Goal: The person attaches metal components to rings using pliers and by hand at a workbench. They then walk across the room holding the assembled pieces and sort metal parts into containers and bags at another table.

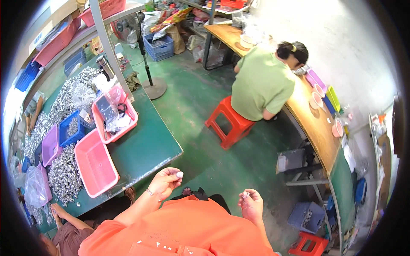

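My left hand is held in front of my orange top, near the corner of the green table. Its thumb and fingers pinch a small white piece, too small to name. Farther right, my right hand is raised with its fingers curled. A small shiny silvery piece sits between its fingertips; its kind is not clear. Both hands are in the air, apart from each other and from the table.
The green table bears heaped metal parts, an empty-looking pink tray and a fuller pink tray. A person in green sits on a red stool at a wooden bench. A standing fan is beyond.
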`<action>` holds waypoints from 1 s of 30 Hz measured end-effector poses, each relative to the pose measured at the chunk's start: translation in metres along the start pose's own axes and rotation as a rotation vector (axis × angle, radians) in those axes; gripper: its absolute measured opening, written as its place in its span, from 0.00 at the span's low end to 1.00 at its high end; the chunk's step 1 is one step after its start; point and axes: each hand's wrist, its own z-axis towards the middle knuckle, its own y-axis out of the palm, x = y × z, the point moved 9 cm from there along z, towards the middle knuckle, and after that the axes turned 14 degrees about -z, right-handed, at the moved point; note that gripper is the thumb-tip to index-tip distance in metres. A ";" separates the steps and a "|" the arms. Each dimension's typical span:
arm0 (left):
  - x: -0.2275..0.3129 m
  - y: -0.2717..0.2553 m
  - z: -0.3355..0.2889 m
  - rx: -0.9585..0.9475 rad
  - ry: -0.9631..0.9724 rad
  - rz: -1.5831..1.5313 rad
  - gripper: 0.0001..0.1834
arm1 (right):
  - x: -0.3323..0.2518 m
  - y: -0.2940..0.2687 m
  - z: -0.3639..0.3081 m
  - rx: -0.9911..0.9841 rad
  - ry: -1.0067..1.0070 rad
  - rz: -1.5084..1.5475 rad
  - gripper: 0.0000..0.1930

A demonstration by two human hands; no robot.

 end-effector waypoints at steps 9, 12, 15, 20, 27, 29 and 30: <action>0.056 0.069 0.107 0.043 0.145 -0.101 0.06 | -0.079 0.031 0.155 -0.121 0.004 -0.115 0.02; 0.081 0.099 0.150 0.096 0.317 -0.082 0.06 | -0.106 0.055 0.219 -0.202 0.039 -0.292 0.03; 0.108 0.153 0.172 0.051 0.441 -0.054 0.08 | -0.145 0.094 0.264 -0.379 0.006 -0.335 0.04; 0.141 0.219 0.213 0.022 0.565 0.056 0.07 | -0.203 0.158 0.324 -0.569 -0.053 -0.411 0.05; 0.180 0.255 0.275 0.001 0.526 0.030 0.08 | -0.233 0.224 0.381 -0.700 0.020 -0.309 0.06; 0.199 0.268 0.291 -0.009 0.496 -0.014 0.12 | -0.237 0.237 0.400 -0.651 0.039 -0.312 0.06; 0.210 0.273 0.304 -0.034 0.479 -0.019 0.13 | -0.238 0.245 0.414 -0.626 0.054 -0.307 0.07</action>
